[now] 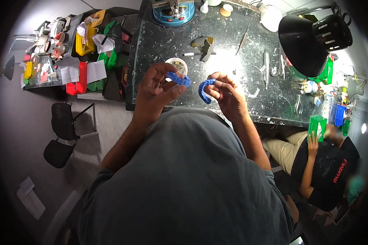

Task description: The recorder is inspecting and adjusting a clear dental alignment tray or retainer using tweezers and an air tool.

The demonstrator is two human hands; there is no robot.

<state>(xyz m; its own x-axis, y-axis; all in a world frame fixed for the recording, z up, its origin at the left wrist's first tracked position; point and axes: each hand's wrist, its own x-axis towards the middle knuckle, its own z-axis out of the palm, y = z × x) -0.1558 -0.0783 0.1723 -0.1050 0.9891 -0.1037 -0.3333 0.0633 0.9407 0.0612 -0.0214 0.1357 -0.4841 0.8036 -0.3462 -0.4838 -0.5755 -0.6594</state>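
Note:
Pinched between the thumb and fingers of my left hand is a blue dental arch piece with tooth-like bumps along it. My right hand grips a second, curved blue dental arch by one end. Both pieces are held up near the bench's front edge, apart from each other. Just behind my left hand stands a round white cup with small pieces in it, partly hidden by my fingers.
On the dark, white-stained bench lie a pen, a thin tool and a grey handpiece. A black lamp overhangs the right side. At right, a person holds a green bin. A chair stands left.

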